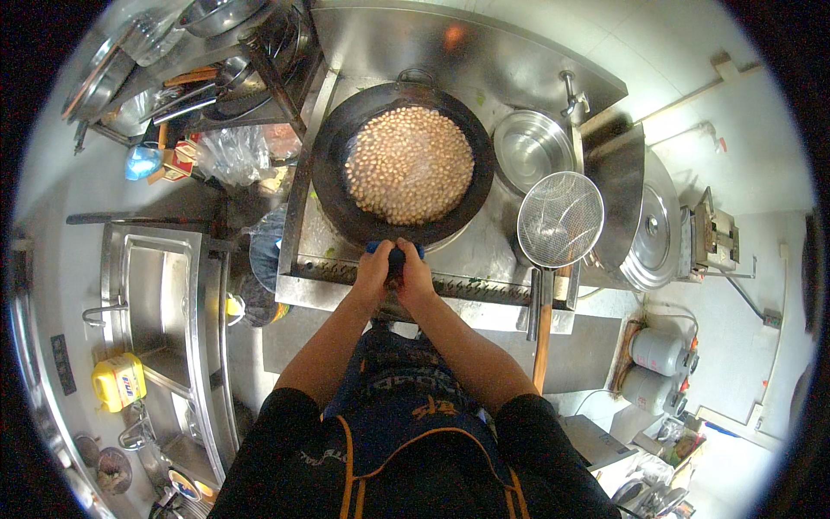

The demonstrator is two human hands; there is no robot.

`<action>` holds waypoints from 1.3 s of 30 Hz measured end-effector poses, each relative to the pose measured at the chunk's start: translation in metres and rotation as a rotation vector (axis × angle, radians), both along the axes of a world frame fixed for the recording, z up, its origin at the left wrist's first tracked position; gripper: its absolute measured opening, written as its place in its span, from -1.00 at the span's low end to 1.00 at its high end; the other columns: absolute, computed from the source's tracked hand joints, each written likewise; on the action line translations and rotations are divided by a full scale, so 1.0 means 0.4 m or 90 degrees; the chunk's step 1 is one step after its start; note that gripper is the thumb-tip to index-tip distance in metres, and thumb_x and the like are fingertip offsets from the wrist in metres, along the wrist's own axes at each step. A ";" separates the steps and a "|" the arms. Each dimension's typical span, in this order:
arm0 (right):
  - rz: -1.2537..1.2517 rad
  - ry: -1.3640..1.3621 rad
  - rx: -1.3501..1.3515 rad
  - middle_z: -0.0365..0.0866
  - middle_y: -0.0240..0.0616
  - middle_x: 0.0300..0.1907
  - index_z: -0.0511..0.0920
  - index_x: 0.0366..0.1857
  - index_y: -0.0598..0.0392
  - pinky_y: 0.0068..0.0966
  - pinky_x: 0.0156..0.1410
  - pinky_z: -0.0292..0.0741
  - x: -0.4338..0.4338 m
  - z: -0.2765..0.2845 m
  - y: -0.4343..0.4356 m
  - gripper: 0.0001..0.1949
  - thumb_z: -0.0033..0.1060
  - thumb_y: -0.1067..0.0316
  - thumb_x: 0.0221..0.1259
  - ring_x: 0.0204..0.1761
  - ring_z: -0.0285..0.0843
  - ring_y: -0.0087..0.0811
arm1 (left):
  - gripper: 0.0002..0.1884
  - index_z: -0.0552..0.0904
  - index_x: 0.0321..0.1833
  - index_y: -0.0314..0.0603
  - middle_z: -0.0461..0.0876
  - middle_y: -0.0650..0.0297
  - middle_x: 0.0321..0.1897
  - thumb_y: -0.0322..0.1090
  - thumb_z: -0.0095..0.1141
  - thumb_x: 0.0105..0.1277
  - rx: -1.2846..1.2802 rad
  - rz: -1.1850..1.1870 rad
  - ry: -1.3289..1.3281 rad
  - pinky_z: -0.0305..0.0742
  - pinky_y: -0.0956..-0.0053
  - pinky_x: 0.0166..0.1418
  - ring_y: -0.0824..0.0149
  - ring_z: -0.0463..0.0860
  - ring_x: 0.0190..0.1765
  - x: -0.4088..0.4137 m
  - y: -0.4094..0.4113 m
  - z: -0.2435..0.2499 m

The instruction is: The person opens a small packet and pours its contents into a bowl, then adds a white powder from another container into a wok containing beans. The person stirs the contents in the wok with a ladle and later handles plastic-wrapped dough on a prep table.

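A large black wok (327,188) sits on the stainless-steel range (467,259), with a loop handle on its far side. Many small tan nuts or beans (410,165) lie in bubbling-looking liquid inside it. At the wok's near edge, my left hand (373,269) and my right hand (415,271) are side by side, thumbs pointing forward. Both grip a folded blue cloth (396,252) against the near rim; any handle beneath is hidden. Right of the wok, a round wire-mesh skimmer (561,217) rests over a pot, its wooden handle (543,344) pointing towards me.
A steel pot (535,146) stands beneath the tap (573,100) at back right. Racked pans (243,71) crowd the back left. A steel sink (155,292) lies left, near a yellow jug (120,381). Grey gas cylinders (655,350) stand on the right.
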State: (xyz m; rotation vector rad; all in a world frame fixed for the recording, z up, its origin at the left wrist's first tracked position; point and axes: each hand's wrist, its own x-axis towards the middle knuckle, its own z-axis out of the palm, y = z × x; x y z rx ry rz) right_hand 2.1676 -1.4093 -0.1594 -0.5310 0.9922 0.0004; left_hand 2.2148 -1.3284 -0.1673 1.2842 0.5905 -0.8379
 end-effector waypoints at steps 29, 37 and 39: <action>0.269 -0.169 -0.011 0.58 -0.13 0.09 0.45 0.18 0.23 -0.19 0.28 0.47 -0.210 -0.047 -0.100 -0.42 0.10 -0.13 0.42 0.14 0.56 -0.18 | -0.37 0.52 0.12 -0.32 0.57 0.13 -0.08 0.13 0.31 0.28 -0.165 0.073 0.050 0.59 0.17 0.00 0.13 0.61 -0.08 -0.008 -0.004 -0.043; 0.435 0.014 -0.201 0.67 -0.22 -0.02 0.51 0.16 0.18 -0.43 0.14 0.55 -0.507 -0.021 -0.193 -0.52 0.14 -0.03 0.42 -0.03 0.65 -0.37 | -0.61 0.56 0.02 -0.06 0.60 0.24 -0.11 0.03 0.25 0.34 -0.136 0.089 0.080 0.57 0.27 0.01 0.28 0.56 -0.04 -0.011 -0.019 -0.018; 0.447 0.049 -0.251 0.66 -0.18 -0.10 0.54 0.07 0.21 -0.41 0.14 0.53 -0.565 0.002 -0.188 -0.57 0.10 0.01 0.45 -0.04 0.62 -0.37 | -0.63 0.56 0.01 -0.07 0.58 0.23 -0.11 0.00 0.25 0.34 -0.140 0.084 0.084 0.56 0.27 0.02 0.27 0.55 -0.04 -0.006 -0.015 -0.022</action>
